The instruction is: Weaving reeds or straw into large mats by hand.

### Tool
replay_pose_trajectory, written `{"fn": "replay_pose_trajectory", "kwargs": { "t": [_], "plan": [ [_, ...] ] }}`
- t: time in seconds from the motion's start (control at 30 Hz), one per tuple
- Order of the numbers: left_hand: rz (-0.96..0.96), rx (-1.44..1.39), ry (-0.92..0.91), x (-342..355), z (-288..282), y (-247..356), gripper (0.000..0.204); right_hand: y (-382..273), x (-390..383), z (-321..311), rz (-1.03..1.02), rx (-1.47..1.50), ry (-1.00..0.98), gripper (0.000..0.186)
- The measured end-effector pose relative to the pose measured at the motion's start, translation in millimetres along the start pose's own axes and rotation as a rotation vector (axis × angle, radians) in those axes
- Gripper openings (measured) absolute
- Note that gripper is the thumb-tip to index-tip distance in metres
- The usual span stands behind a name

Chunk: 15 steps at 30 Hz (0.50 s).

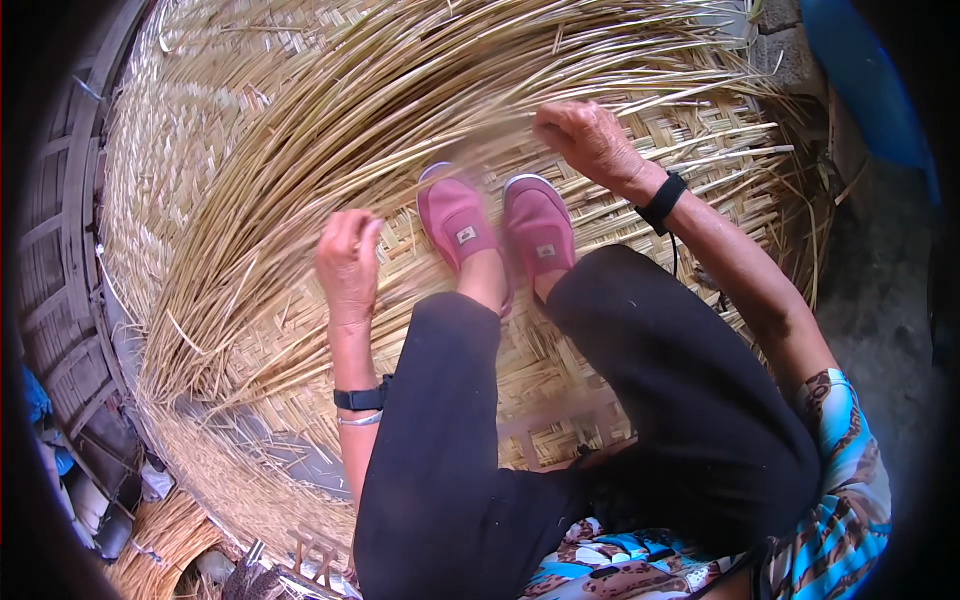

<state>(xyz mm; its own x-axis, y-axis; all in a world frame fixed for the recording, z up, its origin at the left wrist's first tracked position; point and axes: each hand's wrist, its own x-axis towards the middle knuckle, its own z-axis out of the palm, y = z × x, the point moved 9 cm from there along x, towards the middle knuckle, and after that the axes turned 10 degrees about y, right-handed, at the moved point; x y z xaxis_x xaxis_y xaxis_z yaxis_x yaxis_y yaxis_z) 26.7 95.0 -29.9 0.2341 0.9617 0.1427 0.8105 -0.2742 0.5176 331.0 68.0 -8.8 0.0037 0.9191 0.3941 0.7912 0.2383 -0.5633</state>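
Observation:
A broad sheaf of long, pale yellow straw stalks [300,190] arcs across a woven mat [190,125]. My right hand [590,142] is raised over the stalks on the right, its fingers curled together. Blurred streaks, perhaps moving stalks, run leftward from its fingertips. At the sheaf's near edge, my left hand [347,262] has its fingers bent in towards the thumb and slightly smeared. Whatever either hand pinches is too blurred or hidden to make out.
My feet in pink shoes [460,225] rest on the mat between my hands. A slatted wooden frame [75,210] borders the far left. Blue material [870,85] hangs at the upper right, above grey ground [885,290]. Another straw bundle [160,545] lies at the lower left.

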Motion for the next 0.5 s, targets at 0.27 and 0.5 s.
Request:
{"fn": "replay_pose_trajectory", "kwargs": {
  "t": [0.27,0.5],
  "plan": [
    [0.052,-0.395,-0.288,-14,34,69,0.008,-10,-29,36,0.244,0.360,-0.624,0.019],
    [0.180,-0.447,-0.400,-20,40,100,0.010,-36,-52,76,0.486,0.672,-1.020,0.019]
  ]
}}
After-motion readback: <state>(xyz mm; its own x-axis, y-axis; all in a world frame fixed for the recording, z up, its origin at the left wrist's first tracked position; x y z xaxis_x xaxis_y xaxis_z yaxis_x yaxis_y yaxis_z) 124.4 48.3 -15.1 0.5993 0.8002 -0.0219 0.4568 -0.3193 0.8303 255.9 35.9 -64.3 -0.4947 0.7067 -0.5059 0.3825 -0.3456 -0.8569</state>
